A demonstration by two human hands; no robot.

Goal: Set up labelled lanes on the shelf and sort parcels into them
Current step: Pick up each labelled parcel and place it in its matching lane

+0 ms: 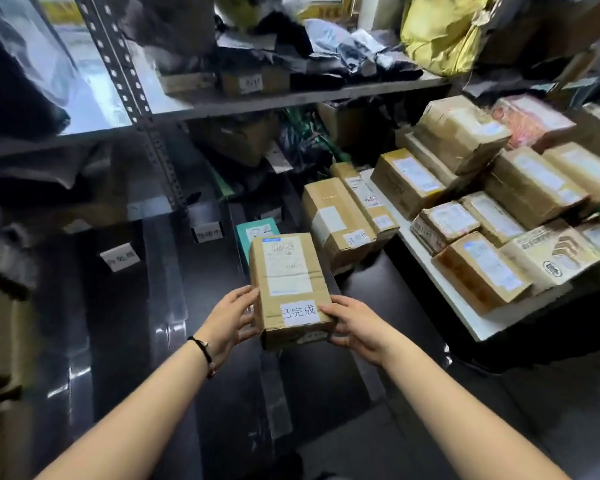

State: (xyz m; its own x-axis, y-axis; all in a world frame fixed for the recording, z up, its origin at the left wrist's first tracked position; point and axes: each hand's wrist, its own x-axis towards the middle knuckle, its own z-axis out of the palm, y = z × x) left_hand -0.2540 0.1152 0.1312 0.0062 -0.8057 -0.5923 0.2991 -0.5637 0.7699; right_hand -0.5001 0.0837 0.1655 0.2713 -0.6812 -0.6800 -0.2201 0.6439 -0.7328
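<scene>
**Both hands on one parcel, low over the dark shelf**

Parcel [288,282]: oblong brown cardboard box, long axis pointing away from the person. Tape runs across the top. White shipping label w/ a blue strip on the far half, print too blurred to read. White slip [299,312] w/ handwritten "已完成" stuck on the near end. Near bottom edge looks a bit scuffed.

Where: centre of view, over the dark shelf [118,341], near its front. Can't tell if the underside rests on the shelf or is just above it. Teal box [257,232] sits right behind its far end. A bigger brown box [336,220] w/ its own white slip stands to the right, apart from it.

Left hand [236,317]: grasps the parcel's left side at the near end, fingers bent against the side wall. Black cord bracelet [201,348] on the wrist.

Right hand [354,327]: grasps the near right corner, thumb lying on top next to the slip's right edge, fingers wrapped down the side & out of sight.

On the shelf to the left, two white lane labels [207,233] [120,259] stand well apart from the parcel; text unreadable. At right, a white table [465,317] carries a stacked batch of brown parcels [534,188].
</scene>
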